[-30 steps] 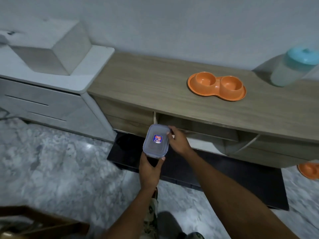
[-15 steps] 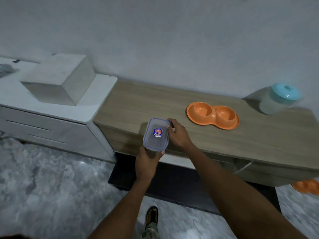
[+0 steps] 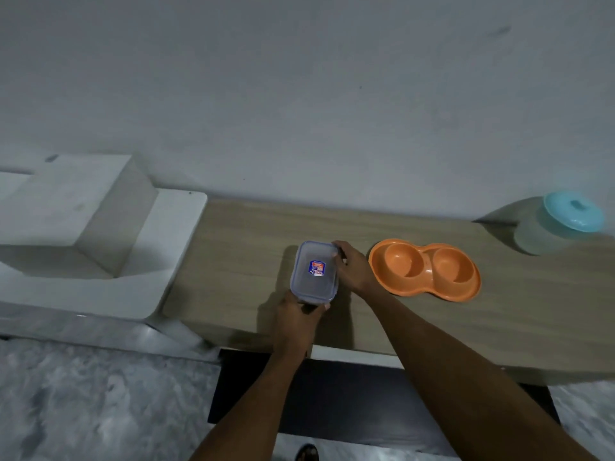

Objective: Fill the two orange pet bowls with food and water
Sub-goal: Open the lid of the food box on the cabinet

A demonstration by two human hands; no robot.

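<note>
An orange double pet bowl (image 3: pixel 425 269) lies on the wooden cabinet top (image 3: pixel 239 247), both cups looking empty. Just left of it is a clear rectangular container (image 3: pixel 314 271) with a lid and a small red-and-blue sticker, over the cabinet top. My left hand (image 3: pixel 297 322) grips its near end from below. My right hand (image 3: pixel 352 269) holds its far right corner and side. Whether the container rests on the wood or hovers just above it is unclear. Its contents cannot be made out through the lid.
A translucent jar with a turquoise lid (image 3: pixel 556 223) stands at the back right against the wall. A white cabinet (image 3: pixel 159 261) with a white box (image 3: pixel 76 207) on it adjoins the left end. Below lie a dark mat (image 3: pixel 332 407) and marble floor.
Both hands have carried the container up from in front of the cabinet's shelf to over the cabinet top, beside the orange bowl. The view has risen with it.
</note>
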